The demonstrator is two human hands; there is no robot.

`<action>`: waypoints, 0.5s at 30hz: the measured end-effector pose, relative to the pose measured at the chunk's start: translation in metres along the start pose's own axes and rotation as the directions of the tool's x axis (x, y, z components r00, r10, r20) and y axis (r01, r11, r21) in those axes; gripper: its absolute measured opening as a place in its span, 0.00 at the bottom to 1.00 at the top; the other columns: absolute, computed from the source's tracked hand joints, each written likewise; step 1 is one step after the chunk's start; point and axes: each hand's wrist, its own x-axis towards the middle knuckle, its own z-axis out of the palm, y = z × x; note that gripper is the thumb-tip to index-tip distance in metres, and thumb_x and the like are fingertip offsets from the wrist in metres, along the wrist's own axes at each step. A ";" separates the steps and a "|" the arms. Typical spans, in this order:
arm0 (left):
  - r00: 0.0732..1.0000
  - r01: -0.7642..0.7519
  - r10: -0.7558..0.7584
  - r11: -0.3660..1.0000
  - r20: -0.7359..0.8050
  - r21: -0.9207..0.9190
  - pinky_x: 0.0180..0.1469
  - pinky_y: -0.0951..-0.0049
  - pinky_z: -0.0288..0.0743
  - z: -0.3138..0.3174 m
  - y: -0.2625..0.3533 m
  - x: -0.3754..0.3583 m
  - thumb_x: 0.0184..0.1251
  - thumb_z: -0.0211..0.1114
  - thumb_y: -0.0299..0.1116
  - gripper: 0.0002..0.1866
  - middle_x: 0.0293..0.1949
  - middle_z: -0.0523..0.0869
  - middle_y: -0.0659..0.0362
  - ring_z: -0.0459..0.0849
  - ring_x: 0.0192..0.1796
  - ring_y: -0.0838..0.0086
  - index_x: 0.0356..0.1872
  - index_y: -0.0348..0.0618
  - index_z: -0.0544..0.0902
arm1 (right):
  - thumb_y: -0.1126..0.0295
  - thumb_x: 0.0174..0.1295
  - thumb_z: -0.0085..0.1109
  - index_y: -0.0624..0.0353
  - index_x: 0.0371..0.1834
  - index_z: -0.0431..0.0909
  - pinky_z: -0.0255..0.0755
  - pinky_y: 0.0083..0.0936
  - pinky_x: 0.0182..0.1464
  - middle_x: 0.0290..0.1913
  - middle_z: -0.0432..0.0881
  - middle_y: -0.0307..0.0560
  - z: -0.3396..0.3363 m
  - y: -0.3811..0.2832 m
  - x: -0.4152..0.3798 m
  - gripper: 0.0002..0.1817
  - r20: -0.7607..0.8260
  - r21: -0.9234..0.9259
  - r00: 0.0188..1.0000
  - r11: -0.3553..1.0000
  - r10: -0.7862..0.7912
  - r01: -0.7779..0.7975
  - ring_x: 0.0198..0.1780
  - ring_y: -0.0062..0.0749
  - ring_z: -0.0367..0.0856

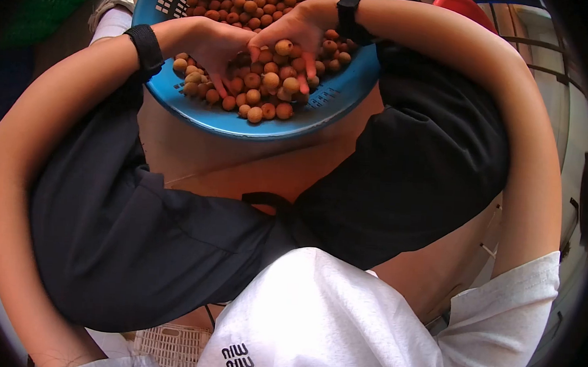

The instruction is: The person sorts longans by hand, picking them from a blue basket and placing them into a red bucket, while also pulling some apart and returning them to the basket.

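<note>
- I observe a blue plastic basket [260,132] with slotted walls at the far side of the scene, on a reddish-brown floor [224,169], beyond the wearer's knees.
- The longans [271,80], round and brown, lie heaped inside this basket; many sit beyond the hands, others at the near wall.
- Left hand [211,47]: enters from the left, fingers pointing down among the fruit. Fingers and thumb stand apart.
- Right hand [291,35]: enters from the right, thumb and fingers spread, with several longans between them. I cannot tell how firmly it bears on any fruit.
- The two hands meet, or nearly so, at the thumbs.
- Each wrist carries a black band: left band [145,48], right band [352,17].
- I record dark trousers [416,164] and a white T-shirt [320,313] on the wearer.
- A pale plastic crate [170,343] shows at the near left, partly hidden.
</note>
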 end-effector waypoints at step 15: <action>0.979 0.034 -0.039 0.999 0.200 0.030 0.48 0.56 0.72 -0.009 -0.004 0.009 0.67 0.40 0.46 0.18 0.50 0.73 0.57 0.71 0.55 0.62 0.48 0.47 0.69 | 0.73 0.47 0.65 0.50 0.55 0.61 0.65 0.27 0.56 0.56 0.61 0.43 -0.033 -0.018 -0.002 0.31 0.376 0.194 0.920 0.980 -0.111 0.039 0.56 0.36 0.61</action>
